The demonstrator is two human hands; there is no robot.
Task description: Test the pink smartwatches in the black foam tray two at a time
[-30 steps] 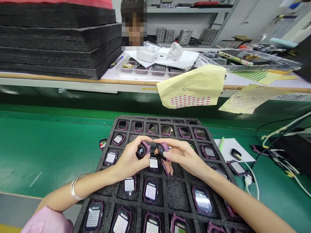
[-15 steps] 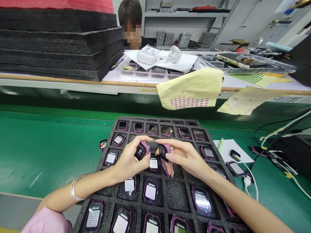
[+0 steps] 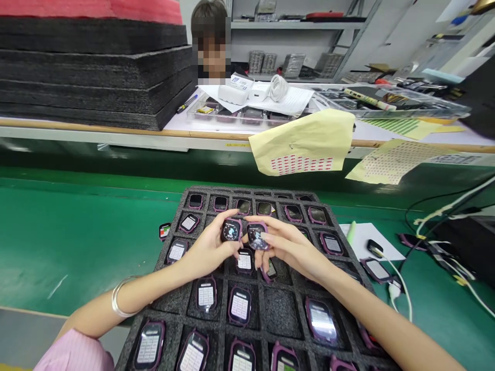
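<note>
My left hand is closed around a purple-cased smartwatch, its dark screen lit with a round dial. Beside it, my right hand grips another purple smartwatch, thumb over the screen's edge. Both screens face me, close together above a black foam tray. Under my right fingers is a third watch, tilted; I cannot tell whether those fingers hold it or it rests in the tray. Several purple watches, such as one with a white grid screen, lie in the tray's compartments.
A watch lies left of the tray on the green bench. On the right are white paper, cables and a white plug. Behind stand stacked black foam, a shelf with chargers, hanging yellow sheets and a person.
Both held watches have turned from tilted sideways to facing me, and their dials now show. The third watch under my right fingers has rotated so its light screen shows.
</note>
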